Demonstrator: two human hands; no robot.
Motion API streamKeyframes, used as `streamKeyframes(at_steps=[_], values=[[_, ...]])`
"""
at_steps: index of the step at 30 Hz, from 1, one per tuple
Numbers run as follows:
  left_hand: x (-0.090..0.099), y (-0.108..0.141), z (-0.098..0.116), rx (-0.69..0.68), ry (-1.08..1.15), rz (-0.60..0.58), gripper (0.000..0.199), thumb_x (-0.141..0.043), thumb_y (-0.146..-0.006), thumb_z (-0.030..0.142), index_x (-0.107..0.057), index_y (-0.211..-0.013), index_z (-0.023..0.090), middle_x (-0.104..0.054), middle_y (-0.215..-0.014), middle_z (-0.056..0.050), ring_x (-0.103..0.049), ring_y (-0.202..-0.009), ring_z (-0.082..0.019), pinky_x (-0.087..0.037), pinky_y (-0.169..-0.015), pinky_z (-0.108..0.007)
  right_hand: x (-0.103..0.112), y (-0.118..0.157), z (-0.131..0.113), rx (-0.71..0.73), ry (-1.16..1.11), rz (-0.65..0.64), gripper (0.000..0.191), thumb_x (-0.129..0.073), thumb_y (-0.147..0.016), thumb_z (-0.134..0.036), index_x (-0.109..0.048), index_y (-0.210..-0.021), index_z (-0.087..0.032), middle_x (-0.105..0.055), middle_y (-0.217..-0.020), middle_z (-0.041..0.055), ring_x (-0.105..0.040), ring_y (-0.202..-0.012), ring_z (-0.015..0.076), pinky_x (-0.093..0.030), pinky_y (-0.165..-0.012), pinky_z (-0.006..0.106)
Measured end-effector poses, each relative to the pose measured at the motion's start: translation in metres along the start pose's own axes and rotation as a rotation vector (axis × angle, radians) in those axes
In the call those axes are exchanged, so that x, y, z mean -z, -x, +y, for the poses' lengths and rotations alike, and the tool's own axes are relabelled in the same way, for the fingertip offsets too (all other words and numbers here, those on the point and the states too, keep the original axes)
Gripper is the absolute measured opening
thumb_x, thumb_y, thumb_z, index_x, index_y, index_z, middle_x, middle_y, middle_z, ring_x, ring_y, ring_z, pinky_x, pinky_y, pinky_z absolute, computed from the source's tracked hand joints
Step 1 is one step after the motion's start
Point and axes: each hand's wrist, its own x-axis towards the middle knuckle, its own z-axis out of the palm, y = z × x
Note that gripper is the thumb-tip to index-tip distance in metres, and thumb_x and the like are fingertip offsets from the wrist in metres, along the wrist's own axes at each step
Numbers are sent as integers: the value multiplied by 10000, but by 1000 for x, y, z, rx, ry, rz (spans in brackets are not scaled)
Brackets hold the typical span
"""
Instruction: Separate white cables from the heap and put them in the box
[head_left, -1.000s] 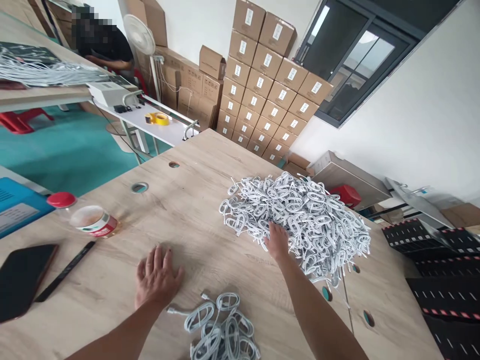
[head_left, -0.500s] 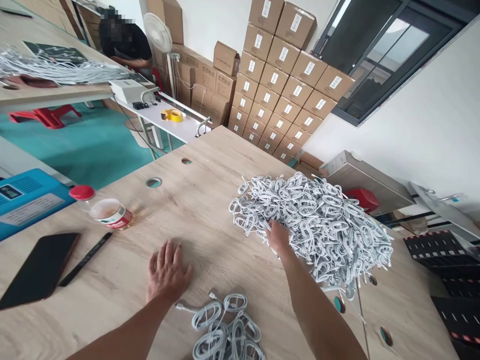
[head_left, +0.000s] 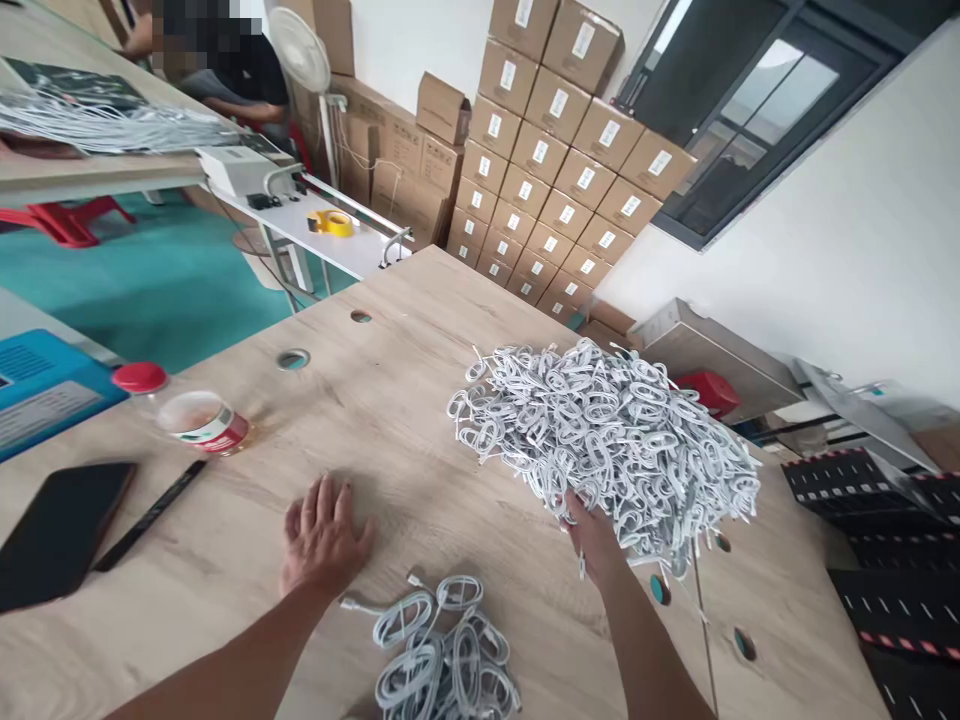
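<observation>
Large cable heap: we see a big mound of white coiled cables (head_left: 607, 440) lying on the pale wood-grain tabletop (head_left: 390, 400), toward its right half; each cable is wound into a small oval loop, and the loops are tangled over one another.
Small cable heap: a smaller cluster of the same white coiled cables (head_left: 446, 655) lies at the near edge of the tabletop, between our two forearms, with one loose plug end trailing toward the left.
Hidden or unclear: the bottom edge of the view cuts off the small heap; our right fingertips are buried under the large heap's near edge, so we cannot count what they grip; single plugs in the mound are too small to make out.
Left hand: our left hand (head_left: 322, 535) lies palm down on bare wood with the fingers spread and flat, holding nothing, just beside the small heap's trailing plug end.
Right hand: our right hand (head_left: 596, 540) is at the near rim of the large heap, fingers curled up into the coils and closed on some of them; how many we cannot tell.
Left of the hands: a black flat phone (head_left: 56, 530), a black slim pen (head_left: 150, 515) and a clear jar with a red lid (head_left: 191, 415) lie well apart from the cables.
Background: stacked brown cardboard boxes (head_left: 555, 170) stand against the wall, and another person (head_left: 217, 60) sits at a far table.
</observation>
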Motion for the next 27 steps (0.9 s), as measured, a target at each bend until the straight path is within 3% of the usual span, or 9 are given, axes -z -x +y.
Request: streamKeyframes(at_steps=[4,7,9,11,12,16,18,21,27], values=[[2,-2,2,-9,11,16,675,-467,-887,405,-489,-1478,81,-342,-1644,-199,-211,-1553,-318,-77,-1273,-504,5,54,2,-122,-212,-27,555,-758,-711,-700,-663,-980,-223,-739,-917,72,-700,-875,264,-513,-615,323],[2,-3,2,-15,2,30,662,-441,-894,407,-495,-1471,86,-353,-1638,-194,-221,-1548,-312,-89,-1272,-494,6,105,13,-137,19,-343,550,-705,-774,-693,-696,-1027,-204,-737,-918,64,-688,-887,265,-546,-768,377],[2,-3,2,-28,-6,46,660,-418,-901,416,-503,-1461,78,-363,-1630,-202,-228,-1543,-317,-96,-1270,-494,6,128,24,-127,169,-610,624,-803,-704,-617,-685,-1187,-240,-734,-1108,62,-679,-1016,285,-540,-892,398],[1,-4,1,-40,-6,58,662,-394,-908,429,-505,-1457,75,-371,-1622,-209,-233,-1541,-320,-105,-1267,-498,5,126,33,-99,290,-677,765,-854,-658,-518,-614,-1349,-292,-645,-1365,74,-613,-1223,316,-501,-1017,419],[1,-4,1,-45,-3,66,664,-381,-913,437,-503,-1457,76,-375,-1618,-211,-235,-1540,-321,-111,-1266,-499,5,114,36,-72,354,-597,784,-831,-684,-487,-576,-1401,-295,-583,-1453,87,-556,-1314,327,-466,-1077,438],[-3,-5,-1,-67,15,106,679,-356,-919,461,-495,-1459,73,-389,-1604,-223,-242,-1536,-324,-123,-1263,-505,2,28,42,32,573,21,729,-666,-806,-440,-488,-1475,-213,-484,-1507,169,-397,-1450,379,-369,-1160,557],[-6,-6,-3,-68,22,113,679,-371,-912,455,-488,-1465,78,-390,-1601,-226,-237,-1541,-321,-124,-1263,-510,-1,-8,46,34,636,177,759,-675,-785,-422,-470,-1485,-214,-499,-1473,179,-423,-1418,399,-406,-1119,578],[-8,-7,-4,-49,18,107,675,-398,-899,446,-488,-1466,89,-393,-1602,-216,-236,-1544,-311,-129,-1266,-506,-3,-30,58,61,664,207,682,-636,-802,-407,-518,-1447,-220,-562,-1404,164,-518,-1337,369,-470,-1061,524],[0,-5,0,-53,-18,80,676,-389,-902,447,-495,-1461,82,-401,-1599,-212,-253,-1533,-322,-127,-1267,-505,24,-16,67,70,457,208,637,-458,-885,-504,-554,-1428,-184,-698,-1250,128,-677,-1104,286,-550,-906,390]])
